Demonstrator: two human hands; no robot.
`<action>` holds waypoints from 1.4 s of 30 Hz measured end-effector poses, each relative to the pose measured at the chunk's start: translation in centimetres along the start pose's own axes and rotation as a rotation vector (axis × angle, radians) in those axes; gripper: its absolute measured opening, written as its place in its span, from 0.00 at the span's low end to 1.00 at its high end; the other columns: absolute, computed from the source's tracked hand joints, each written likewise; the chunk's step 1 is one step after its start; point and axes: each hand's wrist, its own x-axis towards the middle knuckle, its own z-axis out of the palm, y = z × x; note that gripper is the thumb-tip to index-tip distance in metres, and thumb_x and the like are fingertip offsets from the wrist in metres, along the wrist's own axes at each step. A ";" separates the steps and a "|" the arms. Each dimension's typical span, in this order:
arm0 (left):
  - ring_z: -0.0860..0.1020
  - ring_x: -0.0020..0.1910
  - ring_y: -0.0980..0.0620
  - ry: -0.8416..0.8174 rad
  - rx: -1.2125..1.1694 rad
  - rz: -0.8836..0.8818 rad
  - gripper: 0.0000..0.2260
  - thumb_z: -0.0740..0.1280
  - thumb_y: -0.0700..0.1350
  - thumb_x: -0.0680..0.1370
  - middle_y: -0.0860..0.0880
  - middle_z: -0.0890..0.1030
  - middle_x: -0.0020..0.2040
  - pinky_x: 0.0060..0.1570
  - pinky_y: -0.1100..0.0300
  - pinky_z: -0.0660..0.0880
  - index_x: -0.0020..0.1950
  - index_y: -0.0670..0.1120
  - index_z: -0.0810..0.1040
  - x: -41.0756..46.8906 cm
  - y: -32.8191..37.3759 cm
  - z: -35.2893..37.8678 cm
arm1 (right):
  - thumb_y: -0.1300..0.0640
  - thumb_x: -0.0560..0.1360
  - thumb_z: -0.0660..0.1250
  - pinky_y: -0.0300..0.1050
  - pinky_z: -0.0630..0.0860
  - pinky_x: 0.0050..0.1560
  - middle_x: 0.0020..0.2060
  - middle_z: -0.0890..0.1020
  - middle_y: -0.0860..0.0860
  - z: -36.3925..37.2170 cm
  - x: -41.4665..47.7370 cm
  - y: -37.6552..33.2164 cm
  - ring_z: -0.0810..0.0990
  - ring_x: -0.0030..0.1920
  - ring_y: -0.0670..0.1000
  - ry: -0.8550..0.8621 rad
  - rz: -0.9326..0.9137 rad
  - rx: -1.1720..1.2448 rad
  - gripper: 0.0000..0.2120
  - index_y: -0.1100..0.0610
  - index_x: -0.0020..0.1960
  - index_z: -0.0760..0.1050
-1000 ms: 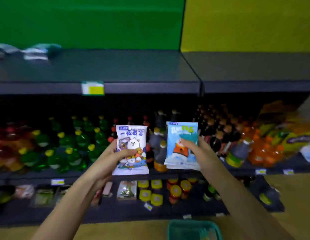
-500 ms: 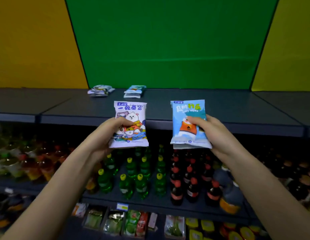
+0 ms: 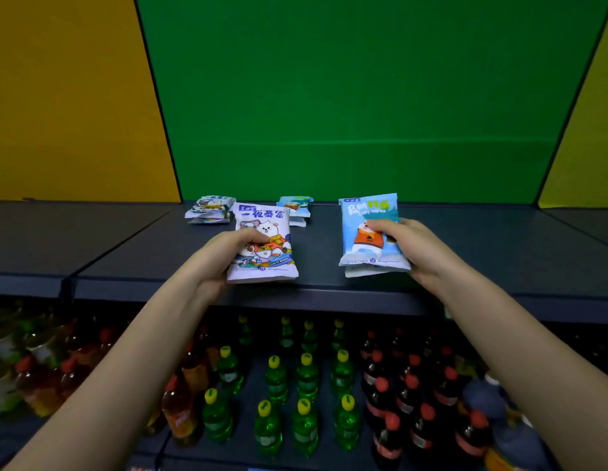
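Observation:
My left hand (image 3: 221, 258) grips a white packet with cartoon bears (image 3: 267, 232) by its left edge, thumb across the front. My right hand (image 3: 419, 248) grips a light blue packet with a polar bear (image 3: 367, 212) by its right edge; a second packet seems to lie under it. Both packets hover over the front of the dark top shelf (image 3: 482, 253). Farther back on that shelf lie a small stack of white packets (image 3: 211, 209) and a stack of blue packets (image 3: 297, 207).
Green and yellow wall panels rise behind the shelf. The shelf below holds rows of green bottles with yellow caps (image 3: 306, 379), dark bottles with red caps (image 3: 411, 396) on the right, and orange and red drinks (image 3: 41, 375) on the left.
The view has tilted up from the lower bottle shelves to the top shelf. Both hands have carried their packets up and forward over the top shelf's front edge.

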 end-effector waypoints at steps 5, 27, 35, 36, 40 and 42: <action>0.80 0.24 0.54 -0.042 0.010 0.023 0.07 0.64 0.40 0.75 0.48 0.83 0.28 0.28 0.66 0.77 0.38 0.43 0.77 4.2 1.5 1.1 | 0.56 0.74 0.67 0.40 0.78 0.38 0.30 0.84 0.49 -0.7 5.4 -0.7 0.82 0.29 0.47 0.027 0.001 -0.024 0.06 0.58 0.48 0.77; 0.81 0.26 0.54 -0.049 0.020 0.013 0.05 0.64 0.39 0.75 0.48 0.84 0.30 0.34 0.63 0.80 0.39 0.42 0.77 15.0 4.1 -1.3 | 0.59 0.75 0.67 0.36 0.74 0.30 0.32 0.80 0.52 0.8 19.3 0.2 0.78 0.30 0.48 0.157 0.085 -0.138 0.05 0.60 0.48 0.75; 0.81 0.24 0.54 -0.012 -0.001 -0.001 0.06 0.64 0.39 0.75 0.48 0.83 0.28 0.28 0.65 0.78 0.38 0.42 0.76 15.3 3.7 -2.1 | 0.46 0.75 0.65 0.44 0.69 0.52 0.60 0.77 0.60 1.4 21.4 1.5 0.75 0.57 0.57 0.289 0.120 -0.760 0.21 0.61 0.58 0.75; 0.81 0.24 0.54 -0.011 0.000 -0.007 0.06 0.65 0.39 0.75 0.48 0.83 0.28 0.28 0.64 0.78 0.38 0.42 0.77 15.3 3.6 -2.2 | 0.42 0.74 0.63 0.47 0.68 0.59 0.64 0.74 0.60 1.2 21.5 1.4 0.72 0.63 0.59 0.287 0.159 -0.905 0.26 0.61 0.62 0.72; 0.80 0.23 0.53 0.010 -0.037 -0.015 0.06 0.64 0.40 0.76 0.47 0.83 0.27 0.25 0.64 0.78 0.39 0.42 0.76 15.0 3.3 -2.7 | 0.41 0.75 0.61 0.53 0.64 0.66 0.69 0.66 0.59 1.1 21.1 1.0 0.65 0.69 0.60 0.324 0.093 -1.037 0.32 0.61 0.69 0.64; 0.80 0.23 0.53 0.033 -0.041 0.006 0.06 0.64 0.41 0.76 0.47 0.83 0.27 0.26 0.64 0.78 0.40 0.42 0.76 14.8 3.3 -3.6 | 0.45 0.77 0.61 0.52 0.63 0.66 0.69 0.66 0.58 1.4 20.6 0.6 0.64 0.69 0.60 0.380 -0.076 -1.023 0.27 0.60 0.70 0.64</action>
